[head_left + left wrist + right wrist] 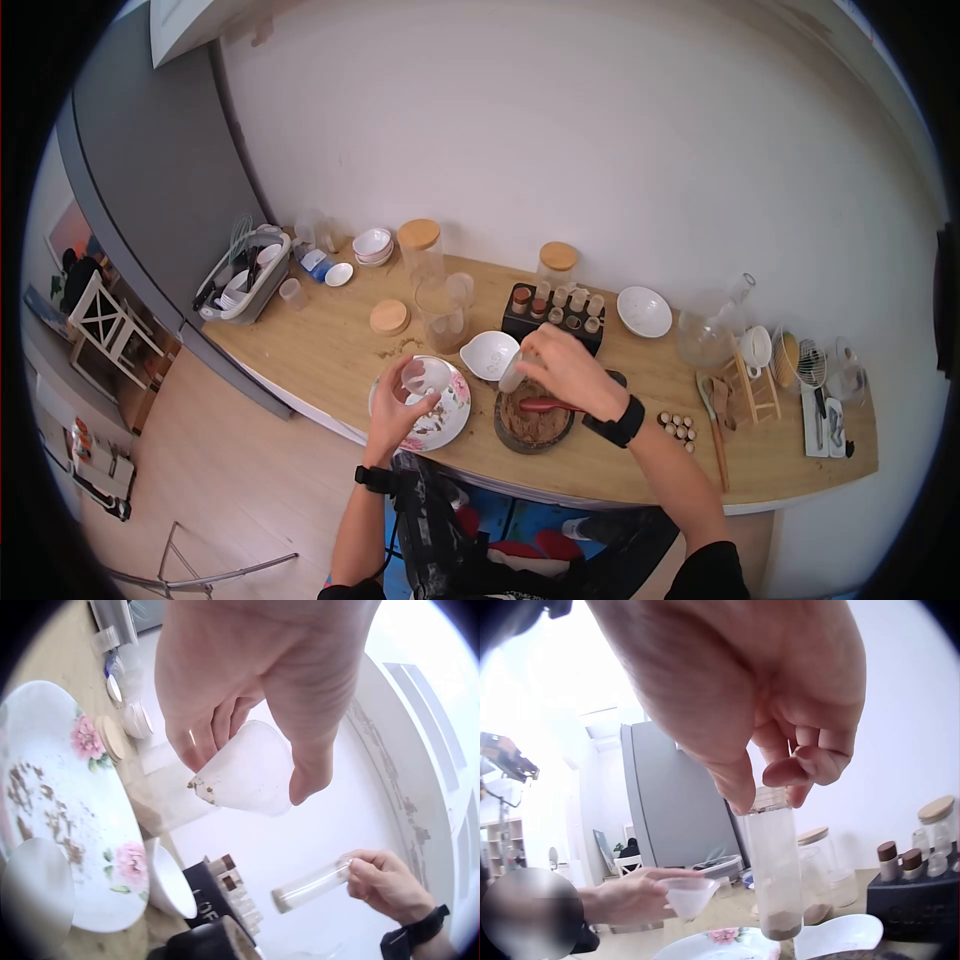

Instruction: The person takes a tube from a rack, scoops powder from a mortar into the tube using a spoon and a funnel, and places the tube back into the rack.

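While the left hand (255, 679) grips a light-looking, probably flexible funnel (251, 772) over the flowered plate (456, 412), the right hand (570, 367) pinches, right of that plate, an upright clear tube (774, 862) that seems slick, perhaps fragile, and best held near its mouth.

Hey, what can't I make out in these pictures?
Full lettering on the black rack, left wrist view: partly hidden by the dark bowl.
Mouth of the clear tube, right wrist view: partly behind the right hand.
Rest of the floral plate, right wrist view: cut off by the bottom edge.
Contents of the small vials, head view: too small.
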`<action>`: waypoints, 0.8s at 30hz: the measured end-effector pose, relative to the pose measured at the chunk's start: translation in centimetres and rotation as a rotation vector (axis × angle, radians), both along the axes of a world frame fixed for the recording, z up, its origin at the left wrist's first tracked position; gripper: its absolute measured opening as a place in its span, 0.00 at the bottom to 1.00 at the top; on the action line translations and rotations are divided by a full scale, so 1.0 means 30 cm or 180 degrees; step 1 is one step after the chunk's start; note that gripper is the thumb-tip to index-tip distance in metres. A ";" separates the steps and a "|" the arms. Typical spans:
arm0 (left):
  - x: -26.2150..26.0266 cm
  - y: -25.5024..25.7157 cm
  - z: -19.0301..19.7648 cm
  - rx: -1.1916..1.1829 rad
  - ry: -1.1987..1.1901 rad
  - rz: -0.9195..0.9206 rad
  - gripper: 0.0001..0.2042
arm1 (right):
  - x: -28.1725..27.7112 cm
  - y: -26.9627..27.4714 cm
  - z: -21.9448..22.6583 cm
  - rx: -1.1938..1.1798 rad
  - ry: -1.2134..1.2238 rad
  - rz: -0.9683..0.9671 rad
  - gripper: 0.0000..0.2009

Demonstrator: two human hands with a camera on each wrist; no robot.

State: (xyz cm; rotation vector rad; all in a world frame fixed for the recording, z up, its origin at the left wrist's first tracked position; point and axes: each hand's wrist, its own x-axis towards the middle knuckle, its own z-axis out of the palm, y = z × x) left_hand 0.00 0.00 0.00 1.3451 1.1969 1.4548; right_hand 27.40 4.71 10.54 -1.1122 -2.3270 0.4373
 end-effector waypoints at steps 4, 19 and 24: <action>0.058 -0.016 0.105 0.0171 -0.0423 -0.0294 0.37 | -0.040 -0.062 -0.019 -0.0256 -0.0181 0.0251 0.14; 0.244 -0.071 0.253 0.0474 -0.0497 -0.0955 0.37 | -0.078 -0.161 -0.167 -0.0798 0.1026 -0.0291 0.16; 0.283 -0.052 0.228 0.0449 -0.0323 -0.1150 0.38 | -0.083 -0.162 -0.199 -0.0603 0.1282 -0.0223 0.15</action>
